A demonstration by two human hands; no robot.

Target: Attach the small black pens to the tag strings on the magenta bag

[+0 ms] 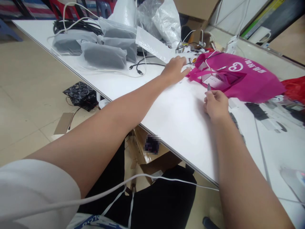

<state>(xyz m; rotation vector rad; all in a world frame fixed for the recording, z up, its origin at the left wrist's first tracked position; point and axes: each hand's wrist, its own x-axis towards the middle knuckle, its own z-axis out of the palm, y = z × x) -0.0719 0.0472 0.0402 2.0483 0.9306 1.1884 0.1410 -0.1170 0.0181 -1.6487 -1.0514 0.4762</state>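
My left hand [175, 69] is stretched over the white table, its thumb and fingers apart, nothing visible in its grasp. Its fingertips come close to the left edge of a magenta carry bag [257, 79] with white print; whether they touch it I cannot tell. Nearer to me, my right hand [216, 103] is closed on a small dark grey pen-like thing [209, 87], whose tip points away from me. Most of that thing is hidden by the fingers. A white box [212, 81] shows in the bag's mouth, just beyond the right hand.
Several grey packs in frosted bags [105, 56] lie at the left, with a black cable coil [78, 26] behind. A black USB cable [152, 63] runs beside the left hand. A white cable [114, 189] crosses above my lap. Below the table edge stands a cardboard box [139, 149].
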